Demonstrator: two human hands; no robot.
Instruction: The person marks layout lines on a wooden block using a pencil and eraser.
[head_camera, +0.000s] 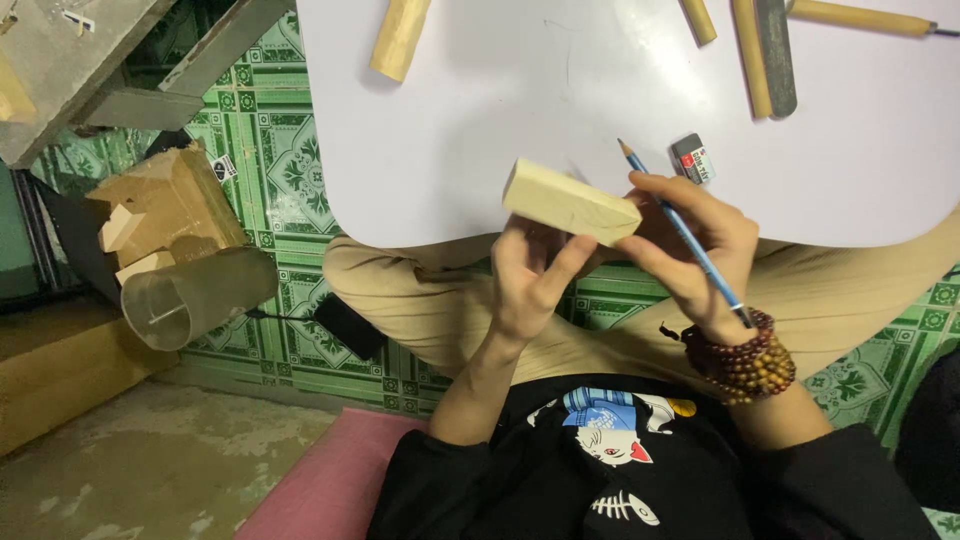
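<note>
At the centre of the frame, both hands held a pale wooden block above the near edge of the white table. Its long axis ran from upper left down to lower right, one end face turned toward the upper left. The left hand gripped it from below; the right hand steadied its lower-right end while also clasping a blue pencil, tip pointing to the upper left. Just beyond, right of centre, a small rectangular eraser in a dark sleeve with red and white marking lay on the table.
</note>
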